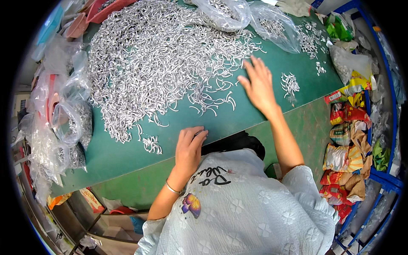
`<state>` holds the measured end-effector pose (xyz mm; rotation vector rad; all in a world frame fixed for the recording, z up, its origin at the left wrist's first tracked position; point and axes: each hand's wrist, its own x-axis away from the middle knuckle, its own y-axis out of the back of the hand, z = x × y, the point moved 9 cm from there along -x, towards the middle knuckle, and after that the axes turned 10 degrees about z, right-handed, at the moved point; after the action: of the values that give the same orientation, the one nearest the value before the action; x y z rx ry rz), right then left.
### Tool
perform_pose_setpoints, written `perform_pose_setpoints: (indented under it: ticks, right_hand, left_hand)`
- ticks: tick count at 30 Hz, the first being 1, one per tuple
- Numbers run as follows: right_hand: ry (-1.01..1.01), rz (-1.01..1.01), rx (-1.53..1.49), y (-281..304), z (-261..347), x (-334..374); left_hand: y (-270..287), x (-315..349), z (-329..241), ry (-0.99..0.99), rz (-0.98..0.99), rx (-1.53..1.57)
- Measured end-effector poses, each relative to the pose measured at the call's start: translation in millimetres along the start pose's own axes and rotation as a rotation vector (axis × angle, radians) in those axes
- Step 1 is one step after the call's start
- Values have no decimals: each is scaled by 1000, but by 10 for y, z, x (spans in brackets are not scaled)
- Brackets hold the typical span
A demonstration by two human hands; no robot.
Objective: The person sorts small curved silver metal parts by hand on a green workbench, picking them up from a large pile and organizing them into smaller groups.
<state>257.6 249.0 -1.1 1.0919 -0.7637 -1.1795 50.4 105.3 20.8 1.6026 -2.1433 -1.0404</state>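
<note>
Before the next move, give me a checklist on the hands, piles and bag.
1. Right hand fingers extended beside the main heap: ok.
2. Left hand free of parts: cannot tell, its fingers are curled near the table edge.
3. Small right-hand pile separate from the heap: ok.
4. Heap's near edge tidy: not ok, loose pieces straggle out.
5. Upper-right clear bag sealed: cannot tell.

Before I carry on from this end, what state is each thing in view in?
Right hand: open, fingers spread, at the heap's right side.
Left hand: fingers bent; any hold unclear.
Heap of curved metal parts: loose, spread out.
Right small pile: apart from the heap.
Clear bag at upper right: partly filled.
Red tray: contains parts.
</note>
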Motion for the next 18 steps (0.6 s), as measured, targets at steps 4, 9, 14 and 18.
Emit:
perform_pose_setpoints:
  ticks: [4, 9, 14, 18]
  right_hand:
    - [158, 41, -217, -110, 568, 281]
    - [316, 125, -375, -217, 1177, 366]
    - [430, 123, -533, -194, 1357, 272]
    - [229, -250, -375, 289, 602, -51]
  left_hand:
    - [-25, -3, -12, -5, 11, 8]
    - [-47, -27, -46, 0, 9, 11]
    - [-58, -4, -40, 5, 0, 20]
    - [-41, 4, -60, -5, -17, 32]
